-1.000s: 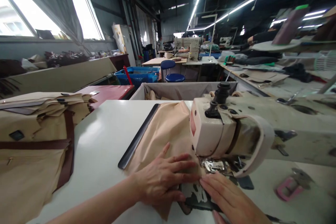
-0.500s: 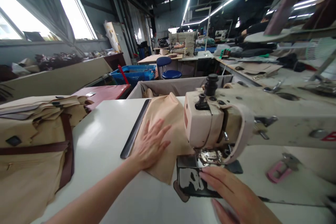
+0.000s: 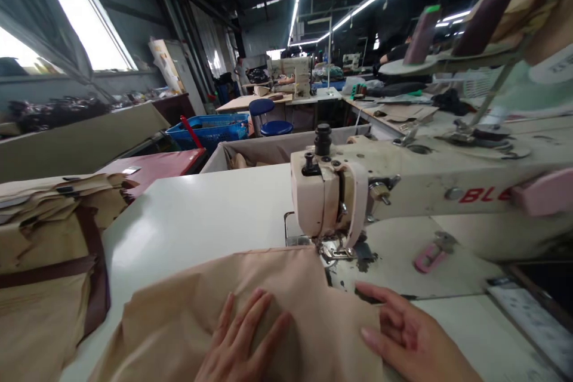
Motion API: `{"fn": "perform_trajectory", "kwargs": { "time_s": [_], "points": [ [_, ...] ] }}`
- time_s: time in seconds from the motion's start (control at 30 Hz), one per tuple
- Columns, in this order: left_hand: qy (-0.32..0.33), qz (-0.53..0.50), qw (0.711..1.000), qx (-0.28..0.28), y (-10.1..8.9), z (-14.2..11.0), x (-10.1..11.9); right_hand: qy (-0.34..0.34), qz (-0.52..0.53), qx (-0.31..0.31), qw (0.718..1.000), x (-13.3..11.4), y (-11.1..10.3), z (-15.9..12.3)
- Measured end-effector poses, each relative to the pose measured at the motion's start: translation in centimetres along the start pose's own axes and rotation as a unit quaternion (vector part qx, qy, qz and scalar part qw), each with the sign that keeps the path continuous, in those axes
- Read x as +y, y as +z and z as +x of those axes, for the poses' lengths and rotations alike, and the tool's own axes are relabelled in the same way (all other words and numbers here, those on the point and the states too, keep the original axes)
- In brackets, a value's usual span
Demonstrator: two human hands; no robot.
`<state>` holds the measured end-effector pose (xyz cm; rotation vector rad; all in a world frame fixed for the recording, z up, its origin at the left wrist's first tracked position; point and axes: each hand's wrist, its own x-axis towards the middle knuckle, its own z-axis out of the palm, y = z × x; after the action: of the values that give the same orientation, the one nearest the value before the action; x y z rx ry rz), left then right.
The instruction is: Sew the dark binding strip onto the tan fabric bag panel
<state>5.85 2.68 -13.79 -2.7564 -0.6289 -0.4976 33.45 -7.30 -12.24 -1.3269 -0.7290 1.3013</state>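
Note:
A large piece of beige fabric (image 3: pixel 308 304) lies across the front of the white table, its far edge reaching the presser foot (image 3: pixel 338 252) of the sewing machine (image 3: pixel 412 185). My left hand (image 3: pixel 248 337) rests on it, palm down with the fingers spread. At the fabric's right edge is my right hand (image 3: pixel 412 334). Its thumb touches the cloth, the index finger points towards the machine apart from the thumb, and the other fingers are curled loosely. Folds run through the left part of the fabric, and its near side is cut off by the frame.
A stack of beige pieces with brown trim (image 3: pixel 49 262) sits at the left. Behind the table stand a grey cloth-lined bin (image 3: pixel 268 146), a blue basket (image 3: pixel 210 131) and a blue stool (image 3: pixel 276 128). Thread cones (image 3: pixel 422 36) rise at the right, and a pink-handled part (image 3: pixel 430 256) lies under the machine arm.
The beige fabric has come from beside the machine to the front and spreads wider. Both hands have moved with it towards me. The black plate and dark strip no longer show, and the view has turned right.

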Motion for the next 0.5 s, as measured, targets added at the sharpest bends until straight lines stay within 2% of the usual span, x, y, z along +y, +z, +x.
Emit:
{"fn": "perform_trajectory", "kwargs": {
  "time_s": [0.07,0.17,0.27,0.37,0.43,0.5],
  "points": [
    [-0.001,-0.009,1.000,0.005,-0.1,0.4,-0.4,-0.003,-0.055,0.015,0.998,-1.1,-0.2,0.8],
    [-0.054,-0.087,0.995,0.004,-1.3,2.3,-0.3,-0.012,-0.091,0.026,0.995,-1.5,0.0,1.2],
    [-0.062,-0.224,0.973,-0.013,-2.7,6.5,1.0,-0.014,-0.121,0.022,0.992,-1.4,0.4,1.0],
    [-0.047,-0.348,0.935,-0.055,-3.3,11.2,2.5,-0.022,-0.143,0.030,0.989,-1.4,0.3,0.9],
    [-0.058,-0.383,0.917,-0.097,-3.1,13.4,3.1,-0.042,-0.167,0.042,0.984,-1.3,0.0,0.9],
    [-0.059,-0.398,0.907,-0.126,-2.8,14.6,3.4,-0.051,-0.172,0.036,0.983,-1.3,-0.3,0.9]
  ]
}}
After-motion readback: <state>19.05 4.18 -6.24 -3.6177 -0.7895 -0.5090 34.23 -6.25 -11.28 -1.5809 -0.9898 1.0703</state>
